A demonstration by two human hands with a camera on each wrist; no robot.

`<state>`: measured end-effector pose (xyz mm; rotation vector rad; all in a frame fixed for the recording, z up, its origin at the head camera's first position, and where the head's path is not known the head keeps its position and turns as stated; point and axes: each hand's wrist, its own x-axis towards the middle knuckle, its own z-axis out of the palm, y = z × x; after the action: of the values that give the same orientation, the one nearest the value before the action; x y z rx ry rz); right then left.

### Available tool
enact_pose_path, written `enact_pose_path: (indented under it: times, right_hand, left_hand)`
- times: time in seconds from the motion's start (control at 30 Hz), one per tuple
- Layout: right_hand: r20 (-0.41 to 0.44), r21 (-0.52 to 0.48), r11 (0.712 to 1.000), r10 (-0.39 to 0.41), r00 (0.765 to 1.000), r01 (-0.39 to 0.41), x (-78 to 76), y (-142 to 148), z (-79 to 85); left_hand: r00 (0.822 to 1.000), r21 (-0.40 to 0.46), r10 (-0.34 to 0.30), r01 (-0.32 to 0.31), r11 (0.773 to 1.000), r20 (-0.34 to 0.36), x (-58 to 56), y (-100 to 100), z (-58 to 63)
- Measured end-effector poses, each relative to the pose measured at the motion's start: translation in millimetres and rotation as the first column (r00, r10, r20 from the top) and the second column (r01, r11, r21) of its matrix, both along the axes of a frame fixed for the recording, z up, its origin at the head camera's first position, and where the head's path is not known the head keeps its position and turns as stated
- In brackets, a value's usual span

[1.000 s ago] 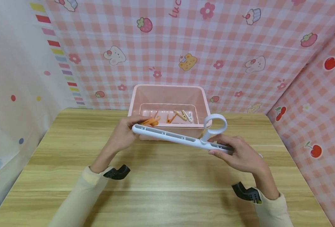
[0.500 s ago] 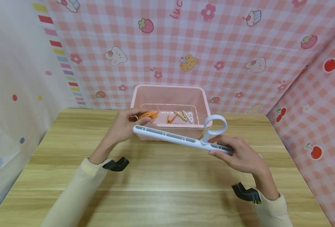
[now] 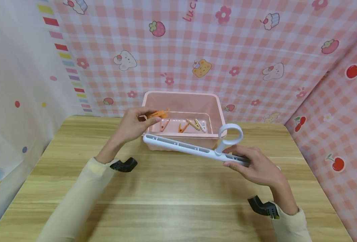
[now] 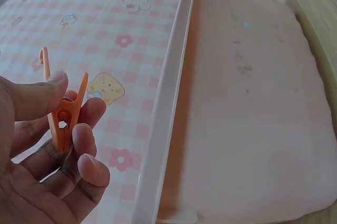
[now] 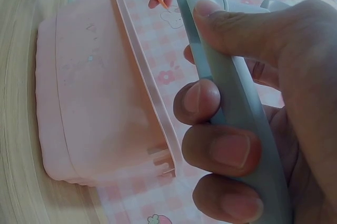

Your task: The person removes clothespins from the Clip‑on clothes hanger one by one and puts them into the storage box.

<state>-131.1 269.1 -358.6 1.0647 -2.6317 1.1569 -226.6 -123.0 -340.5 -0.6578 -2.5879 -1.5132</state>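
Observation:
My left hand [image 3: 133, 123] pinches an orange clothespin [image 4: 65, 113] between thumb and fingers, over the left part of a pink plastic bin [image 3: 182, 93]. In the left wrist view the clothespin has a small hook on one arm. My right hand [image 3: 255, 164] grips a white clothes hanger [image 3: 178, 145] near its right end, fingers wrapped round the bar. The hanger's slotted bar slants in front of the bin, and its round hook [image 3: 241, 134] points up. Inside the bin lie a pink clothespin [image 3: 164, 125], an orange one [image 3: 182, 127], a tan one [image 3: 193, 124] and a white one [image 3: 201, 125].
The bin stands at the back of a wooden table [image 3: 166, 201], close to a pink checked cloth backdrop [image 3: 178, 43]. A white dotted cloth [image 3: 21, 74] hangs on the left, and a cherry-print cloth [image 3: 338, 134] on the right.
My left hand has moved up and away from the hanger's left end, carrying the orange clothespin over the bin. The pink clothespin now shows fully. My right hand and the hanger have hardly moved.

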Motion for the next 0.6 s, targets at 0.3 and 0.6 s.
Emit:
enact_pose_path:
  times: [0.3, 0.6]
  right_hand:
    - [-0.003, 0.002, 1.000, 0.001, 1.000, -0.001, -0.3, 0.8, -0.4]
    - [-0.005, 0.001, 1.000, 0.010, 1.000, -0.010, -1.3, 1.4, -1.8]
  left_hand:
    - [0.999, -0.051, 0.006, -0.008, 0.999, -0.036, -16.2, 0.1, 8.4]
    - [1.000, -0.085, 0.015, -0.017, 0.996, -0.020, -28.9, 4.3, 14.1]
